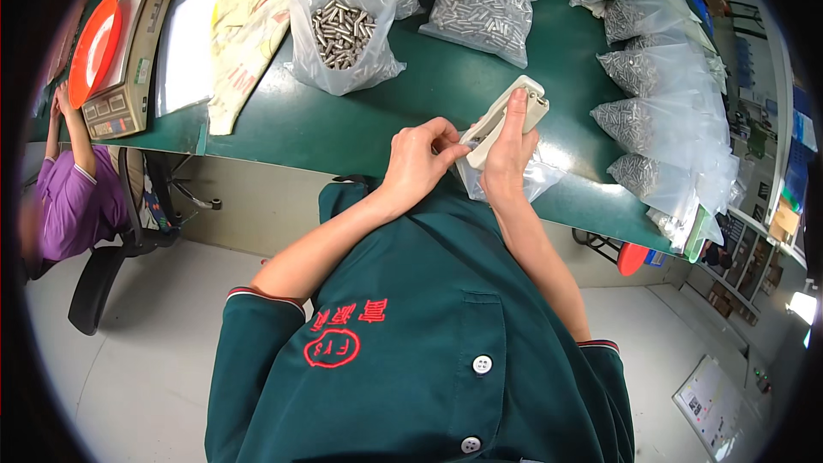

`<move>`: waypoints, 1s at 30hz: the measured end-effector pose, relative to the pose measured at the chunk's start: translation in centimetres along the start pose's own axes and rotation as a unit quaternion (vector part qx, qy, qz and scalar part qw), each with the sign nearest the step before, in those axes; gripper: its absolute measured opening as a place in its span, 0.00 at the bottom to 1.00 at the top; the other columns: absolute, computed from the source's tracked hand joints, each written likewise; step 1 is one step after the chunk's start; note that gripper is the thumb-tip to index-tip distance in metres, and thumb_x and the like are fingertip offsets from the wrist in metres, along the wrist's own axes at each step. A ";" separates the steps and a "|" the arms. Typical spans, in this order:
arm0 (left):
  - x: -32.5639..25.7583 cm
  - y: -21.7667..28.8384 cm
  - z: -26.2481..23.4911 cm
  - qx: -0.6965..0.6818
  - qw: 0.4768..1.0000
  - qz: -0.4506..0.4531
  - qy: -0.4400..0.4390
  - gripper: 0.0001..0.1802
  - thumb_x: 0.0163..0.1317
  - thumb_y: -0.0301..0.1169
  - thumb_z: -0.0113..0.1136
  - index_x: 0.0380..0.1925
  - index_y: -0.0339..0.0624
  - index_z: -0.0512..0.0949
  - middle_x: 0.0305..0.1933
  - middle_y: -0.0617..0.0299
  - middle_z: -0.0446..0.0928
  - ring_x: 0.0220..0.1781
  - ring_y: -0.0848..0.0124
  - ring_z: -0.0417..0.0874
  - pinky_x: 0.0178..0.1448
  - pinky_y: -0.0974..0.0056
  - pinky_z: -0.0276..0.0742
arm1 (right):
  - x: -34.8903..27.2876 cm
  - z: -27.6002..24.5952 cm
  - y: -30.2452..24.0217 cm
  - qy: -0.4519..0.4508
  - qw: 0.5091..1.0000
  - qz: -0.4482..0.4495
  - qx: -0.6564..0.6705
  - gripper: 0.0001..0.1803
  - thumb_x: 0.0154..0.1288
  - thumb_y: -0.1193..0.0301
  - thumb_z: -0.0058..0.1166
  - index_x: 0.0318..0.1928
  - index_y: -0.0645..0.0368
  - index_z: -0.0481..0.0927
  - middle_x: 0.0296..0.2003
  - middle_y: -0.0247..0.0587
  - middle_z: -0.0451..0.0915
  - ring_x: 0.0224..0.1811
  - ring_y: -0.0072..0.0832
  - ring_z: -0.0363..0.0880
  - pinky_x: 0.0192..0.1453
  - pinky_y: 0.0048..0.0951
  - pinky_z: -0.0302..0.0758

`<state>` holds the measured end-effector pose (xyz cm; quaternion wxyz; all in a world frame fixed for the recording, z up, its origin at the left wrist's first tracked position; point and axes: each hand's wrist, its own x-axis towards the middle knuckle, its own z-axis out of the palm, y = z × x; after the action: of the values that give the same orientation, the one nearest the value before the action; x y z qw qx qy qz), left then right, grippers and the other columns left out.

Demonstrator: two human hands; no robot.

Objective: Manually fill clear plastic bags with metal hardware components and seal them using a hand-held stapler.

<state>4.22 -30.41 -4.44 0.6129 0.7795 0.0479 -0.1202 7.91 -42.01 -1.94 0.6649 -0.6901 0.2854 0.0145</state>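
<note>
My right hand (507, 159) is wrapped around a cream stapler-shaped hand tool (489, 139), with its thumb lying along the top. Below the tool and around that hand hangs a clear plastic bag (542, 178) at the table's front edge; what it contains is mostly hidden. Just to the left, my left hand (417, 157) is closed in a pinch on the bag's edge, close to the tool's lower end.
On the green table (257, 141) stands an open bag of metal pins (343, 34), with a flat filled bag (484, 9) behind. Several filled bags (634, 120) line the right side. A scale (124, 103) with an orange tray (96, 47) sits left, near another person (81, 206).
</note>
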 end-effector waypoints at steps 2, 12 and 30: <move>0.2 -0.7 -0.1 -0.070 0.997 -0.035 -0.013 0.11 0.51 0.26 0.66 0.29 0.33 0.74 0.24 0.61 0.79 0.25 0.77 0.77 0.31 0.71 0.72 | -0.1 0.2 0.0 -0.002 1.000 -0.001 -0.004 0.26 0.65 0.48 0.47 0.34 0.63 0.74 0.26 0.34 0.74 0.27 0.20 0.71 0.31 0.25 0.68; 0.4 -2.1 0.2 -0.226 0.969 -0.091 -0.050 0.10 0.54 0.27 0.66 0.30 0.33 0.76 0.27 0.65 0.78 0.29 0.83 0.74 0.35 0.76 0.70 | -0.1 0.4 0.1 -0.005 1.000 -0.015 0.017 0.26 0.66 0.49 0.46 0.31 0.62 0.73 0.23 0.36 0.73 0.21 0.23 0.73 0.25 0.25 0.71; -0.7 0.1 1.3 -0.129 0.990 0.017 -0.053 0.22 0.46 0.34 0.71 0.39 0.33 0.78 0.39 0.61 0.76 0.42 0.72 0.72 0.50 0.66 0.68 | 0.3 -2.0 -2.0 -0.088 0.988 0.032 0.124 0.24 0.63 0.49 0.49 0.36 0.62 0.71 0.25 0.41 0.75 0.24 0.27 0.77 0.25 0.28 0.74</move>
<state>3.42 -31.66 -4.50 0.7117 0.6874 0.0178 -0.1437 8.28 -44.01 0.03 0.7670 -0.5890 0.2470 0.0608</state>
